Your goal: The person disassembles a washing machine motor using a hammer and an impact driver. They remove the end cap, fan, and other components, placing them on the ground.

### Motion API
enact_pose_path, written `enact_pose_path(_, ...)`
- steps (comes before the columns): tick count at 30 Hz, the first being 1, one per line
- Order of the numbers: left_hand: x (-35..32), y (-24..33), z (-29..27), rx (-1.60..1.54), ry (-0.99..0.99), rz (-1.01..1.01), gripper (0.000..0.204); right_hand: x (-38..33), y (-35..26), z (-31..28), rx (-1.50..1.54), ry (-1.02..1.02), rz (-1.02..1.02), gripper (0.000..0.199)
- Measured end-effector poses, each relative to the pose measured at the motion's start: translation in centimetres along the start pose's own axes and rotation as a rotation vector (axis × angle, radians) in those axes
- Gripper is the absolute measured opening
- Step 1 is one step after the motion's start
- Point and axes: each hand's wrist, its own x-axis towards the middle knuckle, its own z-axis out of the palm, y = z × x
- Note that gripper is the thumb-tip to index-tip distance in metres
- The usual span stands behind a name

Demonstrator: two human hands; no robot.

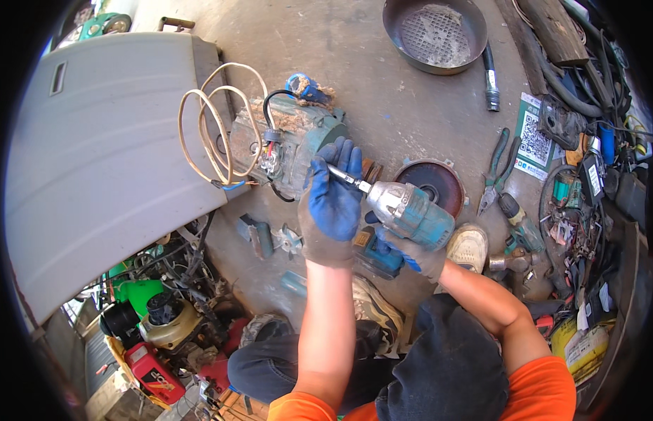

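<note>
My right hand (pixel 418 256), in a blue and grey work glove, is wrapped round the handle of a teal cordless impact driver (pixel 411 216) with a silver nose and a battery below. From its nose a long metal socket bit (pixel 349 178) points up and left. My left hand (pixel 333 203), gloved alike, lies palm up under the bit's tip, its fingers stretched out. Just beyond it on the floor stands a dusty green electric motor (pixel 295 137), its wires exposed at the side and a looped beige cable (pixel 232 119) attached.
A round dark motor cover (pixel 449 189) lies right of the motor. Pliers (pixel 496 175) and a cordless drill (pixel 521 221) rest farther right, beside a cluttered heap. A round metal pan (pixel 439 67) stands at the back. A grey panel (pixel 116 154) fills the left, with machine parts below it.
</note>
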Motion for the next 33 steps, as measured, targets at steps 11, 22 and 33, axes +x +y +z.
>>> enact_pose_path(11,0.1,-1.0,0.7,-0.274,0.018,0.086,0.020,-0.3,1.2,0.0,0.078,-0.016,0.086,0.039)
enact_pose_path(22,2.1,8.7,3.7,0.567,-0.133,0.259,0.033,2.7,-1.6,0.1,0.625,-0.106,0.262,0.036)
enact_pose_path(33,6.9,13.0,10.3,1.490,-0.166,-0.278,0.021,6.1,-1.0,2.2,1.012,-0.136,0.482,0.039)
